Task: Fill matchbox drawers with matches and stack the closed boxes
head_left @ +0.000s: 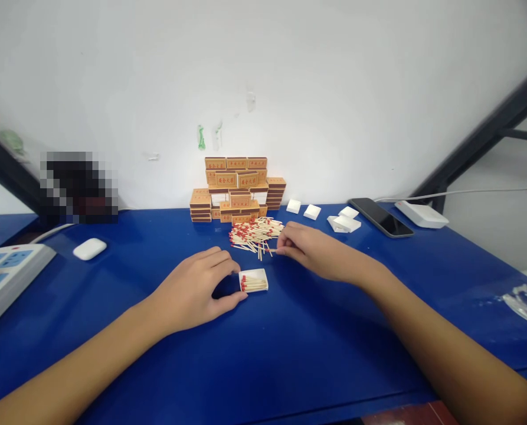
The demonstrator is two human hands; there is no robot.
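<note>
A small white matchbox tray (263, 274) lies on the blue table with several red-headed matches (255, 284) in it. My left hand (201, 286) grips its left end, thumb at the near corner and forefinger at the far one. Beyond the tray, a loose heap of matches (249, 232) is spread on the table. My right hand (305, 245) is at the heap's right edge, thumb and forefinger pinched on a match (270, 250). The other fingers of that hand are curled in.
Stacked yellow matchboxes (239, 179) stand against the wall behind the heap. White trays (346, 222) and a phone (381, 217) lie at the back right, near a white box (421, 214). On the left are a white earphone case (89, 248) and a power strip (19, 277).
</note>
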